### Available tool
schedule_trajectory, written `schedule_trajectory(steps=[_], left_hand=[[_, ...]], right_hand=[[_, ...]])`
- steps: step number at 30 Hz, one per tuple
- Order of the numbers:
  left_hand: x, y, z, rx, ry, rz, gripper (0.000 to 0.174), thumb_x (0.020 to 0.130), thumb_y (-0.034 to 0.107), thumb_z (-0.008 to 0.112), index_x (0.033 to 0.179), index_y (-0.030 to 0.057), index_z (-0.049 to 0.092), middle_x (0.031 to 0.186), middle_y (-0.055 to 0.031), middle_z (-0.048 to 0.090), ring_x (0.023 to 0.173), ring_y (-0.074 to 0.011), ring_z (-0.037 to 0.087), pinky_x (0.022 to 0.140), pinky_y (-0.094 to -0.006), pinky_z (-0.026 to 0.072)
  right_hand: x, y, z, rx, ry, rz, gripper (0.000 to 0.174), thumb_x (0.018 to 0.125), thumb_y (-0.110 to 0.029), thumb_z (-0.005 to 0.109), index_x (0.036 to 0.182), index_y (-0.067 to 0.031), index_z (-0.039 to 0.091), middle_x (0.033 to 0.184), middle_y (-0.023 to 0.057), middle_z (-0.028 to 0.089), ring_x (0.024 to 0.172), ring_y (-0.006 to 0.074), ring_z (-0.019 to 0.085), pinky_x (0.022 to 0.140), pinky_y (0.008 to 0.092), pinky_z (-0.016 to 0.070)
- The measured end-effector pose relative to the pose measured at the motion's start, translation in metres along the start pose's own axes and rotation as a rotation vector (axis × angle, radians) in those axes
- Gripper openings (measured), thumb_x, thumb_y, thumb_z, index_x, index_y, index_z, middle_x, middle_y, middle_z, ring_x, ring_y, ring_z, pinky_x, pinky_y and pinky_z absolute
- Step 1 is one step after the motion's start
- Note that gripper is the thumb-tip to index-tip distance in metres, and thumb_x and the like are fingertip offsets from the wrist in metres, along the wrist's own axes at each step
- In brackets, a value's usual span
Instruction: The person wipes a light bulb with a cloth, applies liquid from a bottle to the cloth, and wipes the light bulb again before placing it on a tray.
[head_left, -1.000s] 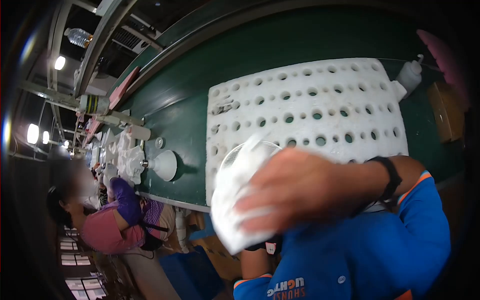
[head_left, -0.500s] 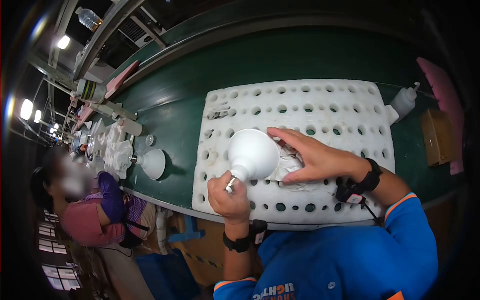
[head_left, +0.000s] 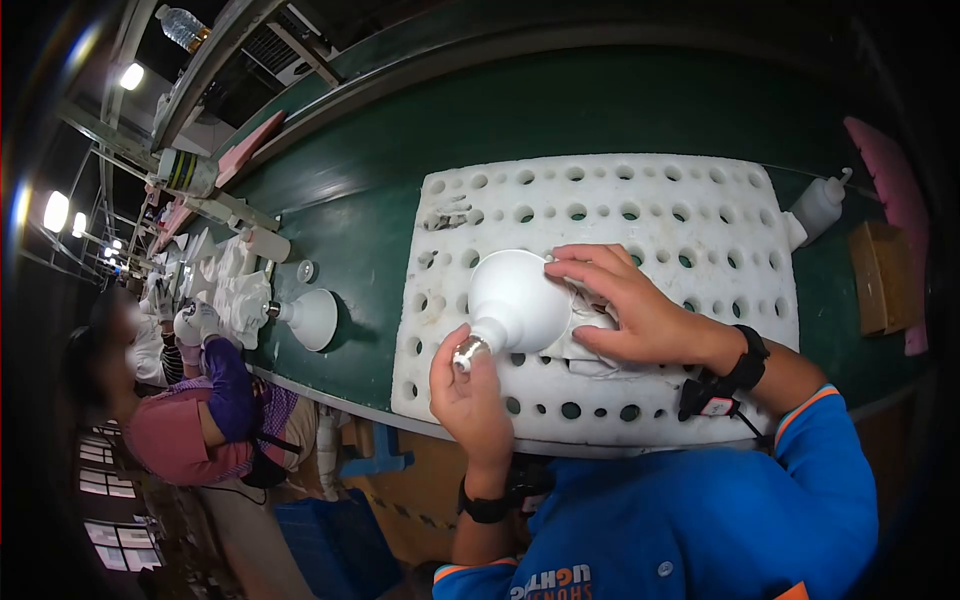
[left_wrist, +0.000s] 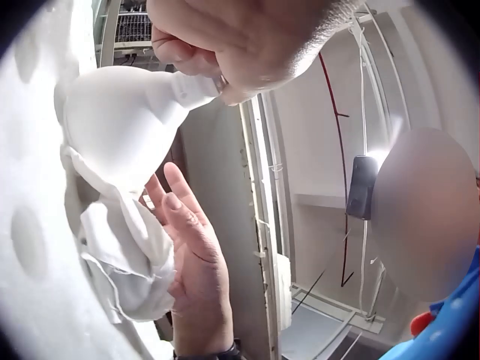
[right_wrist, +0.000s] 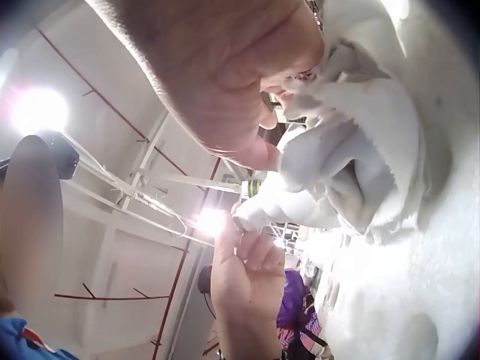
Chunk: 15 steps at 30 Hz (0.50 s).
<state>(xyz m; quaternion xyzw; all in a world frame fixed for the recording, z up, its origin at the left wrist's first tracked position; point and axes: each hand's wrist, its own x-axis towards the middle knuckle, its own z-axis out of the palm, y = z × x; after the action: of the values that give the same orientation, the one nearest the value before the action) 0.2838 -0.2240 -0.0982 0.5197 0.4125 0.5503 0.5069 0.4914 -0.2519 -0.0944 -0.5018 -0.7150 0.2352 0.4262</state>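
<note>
A white bulb [head_left: 512, 300] with a wide, cone-shaped body lies tilted above the perforated white foam board [head_left: 600, 185]. My left hand [head_left: 473, 405] grips its silver screw base between thumb and fingers, also seen in the left wrist view, where the left hand [left_wrist: 232, 41] is at the top. A crumpled white cloth [head_left: 590, 350] lies against the bulb's wide end. My right hand [head_left: 635, 310] holds this cloth, its fingers curved and thumb apart. Up close in the right wrist view, the right hand [right_wrist: 225, 75] touches the folded cloth [right_wrist: 375, 150].
Another white bulb [head_left: 312, 320] lies on the green table [head_left: 365, 250] to the left. Grey-white gloves [head_left: 446, 214] rest on the foam. A pump bottle [head_left: 820, 207] and a cardboard box [head_left: 880, 278] stand at the right. Another person [head_left: 190, 430] sits at the far left.
The blurred white cloth over the foam a second ago has come down beside the bulb. Since half a second ago, both hands and the bulb have shifted slightly.
</note>
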Motion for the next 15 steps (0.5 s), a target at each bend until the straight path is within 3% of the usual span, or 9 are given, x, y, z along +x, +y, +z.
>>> schedule_trajectory(steps=[2, 4, 7, 10, 15], left_hand=[[0.006, 0.006, 0.007, -0.053, -0.045, -0.046, 0.029, 0.094, 0.015, 0.047, 0.115, -0.005, 0.05, 0.08, -0.0013, 0.049, 0.058, -0.0016, 0.039, 0.048, -0.0167, 0.0307], [0.013, 0.008, 0.018, -0.046, -0.078, -0.035, 0.035, 0.098, 0.024, 0.041, 0.115, -0.0057, 0.049, 0.069, 0.003, 0.04, 0.053, -0.0018, 0.03, 0.045, -0.018, 0.0261], [0.023, 0.009, 0.024, -0.12, -0.112, -0.07, 0.036, 0.099, 0.024, 0.039, 0.115, -0.0058, 0.05, 0.068, 0.0033, 0.041, 0.052, -0.0021, 0.03, 0.044, -0.0178, 0.0261], [0.031, 0.009, 0.024, -0.158, -0.133, -0.157, 0.034, 0.098, 0.023, 0.037, 0.113, -0.0032, 0.053, 0.077, 0.0018, 0.049, 0.053, 0.0009, 0.03, 0.044, -0.0173, 0.0223], [0.035, 0.003, 0.02, -0.273, -0.188, -0.168, 0.032, 0.098, 0.022, 0.037, 0.113, -0.0031, 0.051, 0.077, 0.0008, 0.05, 0.051, 0.0, 0.03, 0.043, -0.0171, 0.0238]], right_hand=[[0.008, -0.013, -0.001, -0.179, 0.012, -0.101, 0.062, 0.071, -0.006, 0.066, 0.129, -0.0056, 0.044, 0.131, 0.0153, 0.04, 0.115, 0.0307, 0.04, 0.101, 0.0375, 0.0332], [0.019, -0.023, 0.005, -0.086, -0.015, -0.146, 0.058, 0.072, -0.008, 0.066, 0.126, -0.0019, 0.046, 0.127, 0.0155, 0.044, 0.111, 0.0323, 0.041, 0.096, 0.0378, 0.0363], [0.036, -0.027, 0.019, 0.007, 0.016, -0.184, 0.05, 0.074, -0.009, 0.065, 0.119, 0.0043, 0.049, 0.113, 0.0165, 0.054, 0.104, 0.0325, 0.046, 0.09, 0.0372, 0.0402], [0.045, -0.024, 0.026, 0.087, 0.022, -0.068, 0.046, 0.077, -0.01, 0.063, 0.119, 0.0038, 0.051, 0.105, 0.0153, 0.057, 0.1, 0.0308, 0.048, 0.088, 0.0369, 0.0408], [0.047, -0.023, 0.03, 0.121, 0.057, -0.01, 0.041, 0.079, -0.012, 0.063, 0.117, -0.0006, 0.054, 0.101, 0.0127, 0.059, 0.096, 0.0285, 0.049, 0.086, 0.0364, 0.0408]])
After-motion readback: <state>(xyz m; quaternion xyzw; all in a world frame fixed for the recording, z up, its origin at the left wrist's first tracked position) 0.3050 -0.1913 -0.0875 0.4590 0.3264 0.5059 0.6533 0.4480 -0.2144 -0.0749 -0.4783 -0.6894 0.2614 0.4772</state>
